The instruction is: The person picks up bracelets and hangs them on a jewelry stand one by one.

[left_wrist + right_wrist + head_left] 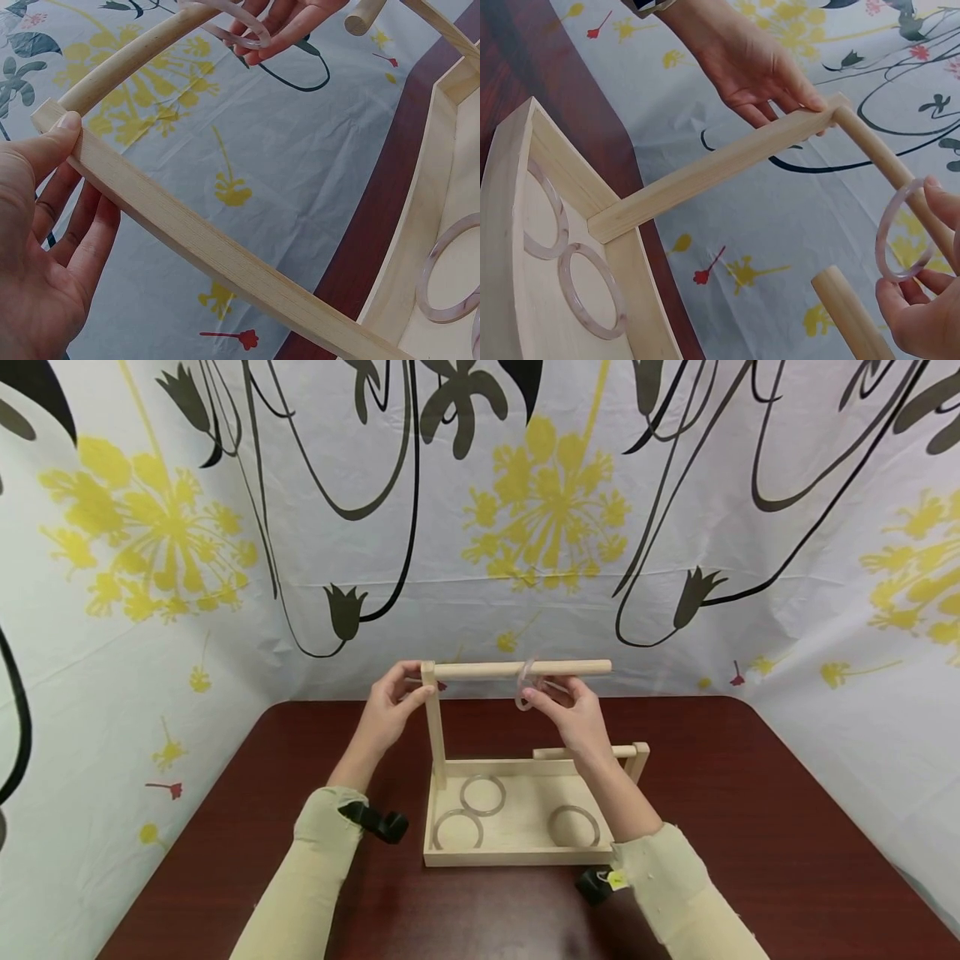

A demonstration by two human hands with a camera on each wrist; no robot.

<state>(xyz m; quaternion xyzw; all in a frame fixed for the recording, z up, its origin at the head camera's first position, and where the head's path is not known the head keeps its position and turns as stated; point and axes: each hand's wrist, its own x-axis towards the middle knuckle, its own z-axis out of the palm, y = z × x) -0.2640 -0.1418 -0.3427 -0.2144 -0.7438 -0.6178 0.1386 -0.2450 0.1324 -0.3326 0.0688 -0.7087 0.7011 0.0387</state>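
A wooden stand has a tall post (pixel 437 727) with an upper rod (pixel 480 669) reaching out from its top. My left hand (pixel 386 714) grips the post's top end, the thumb (pixel 69 124) on the near face and fingers behind. A pale, translucent bangle (pixel 880 244) encircles the upper rod about midway along. Pinching that bangle by its edge is my right hand (pixel 577 718), close below the rod. Lying flat in the stand's tray (pixel 517 858) are three more bangles: one bangle (pixel 503 796) near the post, another bangle (pixel 454 812) at front left, and a bangle (pixel 573 807) at right.
A shorter post (pixel 637 764) at the tray's right carries a lower rod (pixel 551 753), partly hidden behind my right forearm. The stand sits on a dark red-brown table (pixel 322 752). Behind the table hangs a white flower-patterned cloth (pixel 450 568).
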